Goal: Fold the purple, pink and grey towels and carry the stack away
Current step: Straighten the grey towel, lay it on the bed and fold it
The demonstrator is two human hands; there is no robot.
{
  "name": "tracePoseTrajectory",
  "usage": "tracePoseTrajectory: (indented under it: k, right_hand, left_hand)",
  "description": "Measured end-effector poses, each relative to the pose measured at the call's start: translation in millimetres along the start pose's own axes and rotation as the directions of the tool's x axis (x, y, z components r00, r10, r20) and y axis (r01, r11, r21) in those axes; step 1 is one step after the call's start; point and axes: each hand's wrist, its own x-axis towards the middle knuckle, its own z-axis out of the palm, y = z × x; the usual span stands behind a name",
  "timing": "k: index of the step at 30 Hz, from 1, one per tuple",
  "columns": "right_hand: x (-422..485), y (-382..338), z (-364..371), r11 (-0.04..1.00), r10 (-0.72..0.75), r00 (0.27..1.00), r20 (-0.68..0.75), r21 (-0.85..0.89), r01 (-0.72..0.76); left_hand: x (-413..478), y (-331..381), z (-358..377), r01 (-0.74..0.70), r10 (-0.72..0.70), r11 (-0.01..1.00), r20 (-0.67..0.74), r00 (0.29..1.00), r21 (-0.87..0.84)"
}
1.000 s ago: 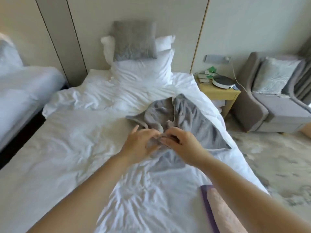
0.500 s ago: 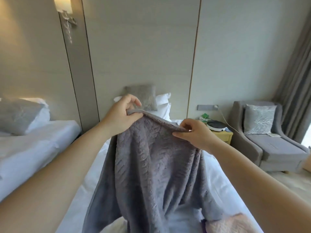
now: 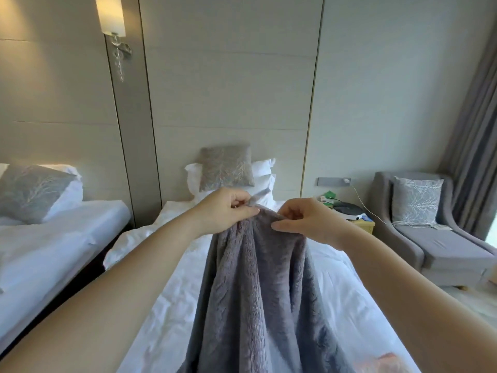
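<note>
- Your plush grey towel (image 3: 258,292) hangs over the white-sheeted bed (image 3: 166,319), open sheet on both sides
- Your left hand (image 3: 228,208) and right hand (image 3: 306,219) pinch its top edge, close together

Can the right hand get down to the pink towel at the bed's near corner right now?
Probably not yet. The right hand is pinching the top edge of the grey towel, sharing it with the left hand. The pink towel lies low beside the hanging cloth; nothing blocks it, but the hand is occupied.
</note>
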Motion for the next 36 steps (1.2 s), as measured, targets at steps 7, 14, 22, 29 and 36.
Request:
tracePoseTrajectory:
  k: [7,14,22,29,36]
  right_hand:
    - [6.4,-4.4,16.6,0.972,-0.055,0.964,-0.261,0.205,0.111]
    - [9.0,-19.7,41.0,0.948,-0.153,0.922,-0.357,0.211,0.239]
    - [19.0,-19.6,52.2,0.993,-0.105,0.877,-0.469,-0.005,0.116]
    - [22.9,-17.0,60.3,0.984,-0.115,0.909,-0.402,-0.173,0.049]
    - [14.4,6.8,66.2,0.999,-0.045,0.961,-0.272,-0.005,0.045]
  left_hand:
    - [24.4,-8.4,-7.0,0.199,-0.167,0.973,-0.242,0.956,0.115]
    - [34.6,6.9,-8.0,0.197,-0.338,0.812,-0.168,0.926,-0.549]
    - [44.1,28.4,-10.0,-0.005,-0.207,0.804,-0.289,0.935,-0.594]
    - [53.6,41.7,-18.4,-0.152,-0.127,0.874,-0.517,0.846,-0.462]
    - [57.3,53.8,-45.3,-0.259,-0.118,0.84,-0.627,0.77,-0.477]
